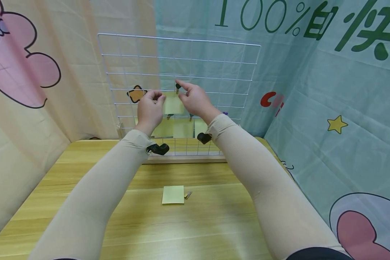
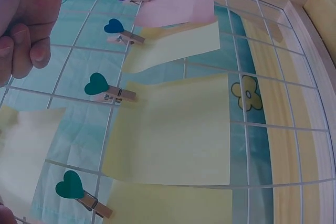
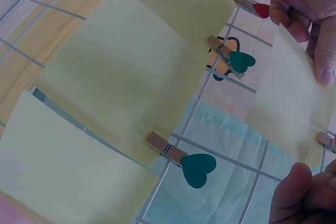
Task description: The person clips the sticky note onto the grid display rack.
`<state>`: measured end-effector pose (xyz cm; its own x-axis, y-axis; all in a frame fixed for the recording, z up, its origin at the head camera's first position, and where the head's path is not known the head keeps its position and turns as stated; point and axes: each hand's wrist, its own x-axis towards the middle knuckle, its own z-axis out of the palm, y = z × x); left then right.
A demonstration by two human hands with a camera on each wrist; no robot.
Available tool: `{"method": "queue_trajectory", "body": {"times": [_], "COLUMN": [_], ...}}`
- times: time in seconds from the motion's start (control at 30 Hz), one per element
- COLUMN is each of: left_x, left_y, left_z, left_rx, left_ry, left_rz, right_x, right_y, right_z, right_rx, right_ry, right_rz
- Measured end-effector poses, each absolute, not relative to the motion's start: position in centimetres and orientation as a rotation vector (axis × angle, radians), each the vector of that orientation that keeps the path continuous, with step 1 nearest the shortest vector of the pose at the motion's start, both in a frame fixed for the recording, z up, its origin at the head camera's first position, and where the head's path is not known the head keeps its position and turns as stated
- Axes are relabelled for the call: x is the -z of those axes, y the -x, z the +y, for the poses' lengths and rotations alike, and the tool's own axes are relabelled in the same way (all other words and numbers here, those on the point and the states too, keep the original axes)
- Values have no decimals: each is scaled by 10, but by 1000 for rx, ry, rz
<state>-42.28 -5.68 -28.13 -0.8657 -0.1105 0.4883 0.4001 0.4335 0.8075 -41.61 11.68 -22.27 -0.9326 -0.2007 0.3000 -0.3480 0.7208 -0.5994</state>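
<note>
My left hand (image 1: 150,112) pinches the left edge of a pale yellow sticky note (image 1: 173,104) hanging against a white wire grid (image 1: 211,78). A small clothespin (image 1: 177,89) with a dark heart sits at the note's upper edge. My right hand (image 1: 198,99) is at that clothespin, the straight index finger touching near the heart and the thumb lower, beside the note. In the right wrist view the note (image 3: 291,98) bows slightly between both hands, and the clothespin (image 3: 326,141) is cut off by the frame edge.
Below hang more yellow notes (image 2: 170,129), with heart clothespins (image 2: 113,93) and a pink note (image 2: 178,3). The grid stands in a wooden base (image 1: 185,159). On the table (image 1: 143,224) lie a yellow note (image 1: 173,195) and a loose clothespin (image 1: 188,195). Printed curtains (image 1: 312,144) surround it.
</note>
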Motion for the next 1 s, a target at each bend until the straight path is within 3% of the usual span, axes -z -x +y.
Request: {"method": "queue_trajectory", "body": {"times": [1.0], "left_x": [285], "left_y": [405], "left_z": [-71], "left_rx": [1420], "left_ry": [319], "left_rz": [-2215], "right_x": [236], "right_y": [404], "right_z": [136], "right_rx": [-1143], "right_ry": [-585], "right_rz": [-2636]}}
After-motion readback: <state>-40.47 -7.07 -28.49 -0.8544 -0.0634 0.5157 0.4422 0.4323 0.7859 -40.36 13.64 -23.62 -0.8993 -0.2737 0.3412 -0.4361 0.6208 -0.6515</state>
